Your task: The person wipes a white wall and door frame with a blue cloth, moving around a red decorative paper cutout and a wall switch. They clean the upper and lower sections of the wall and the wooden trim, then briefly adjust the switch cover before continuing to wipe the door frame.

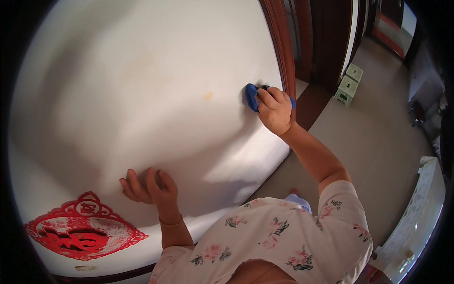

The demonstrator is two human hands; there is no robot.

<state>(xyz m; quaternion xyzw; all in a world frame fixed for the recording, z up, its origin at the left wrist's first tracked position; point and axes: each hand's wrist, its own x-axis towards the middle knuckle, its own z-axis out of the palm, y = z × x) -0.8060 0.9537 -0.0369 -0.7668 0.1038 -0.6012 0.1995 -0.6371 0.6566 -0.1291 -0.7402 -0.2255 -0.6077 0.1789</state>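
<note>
My right hand (276, 109) grips a blue cloth (252, 97) and holds it against the white wall (159, 117), close to a brown wooden door frame (280, 46). Part of the cloth shows on each side of the hand; a small dark patch beside the fingers is too unclear to name. My left hand (150, 188) is empty, its fingers apart and slightly bent, at the wall; whether it touches is unclear. A faint yellow stain (208, 96) marks the wall left of the cloth. Below my left hand, a red paper-cut decoration (87, 230) is on the wall.
Pale green plastic stools (345, 87) stand on the tiled floor (369, 117) beyond the doorway, near a dark wooden door (331, 39). At the lower right is a table with a lace-edged cover (408, 220). A small oval fitting (85, 268) sits low on the wall.
</note>
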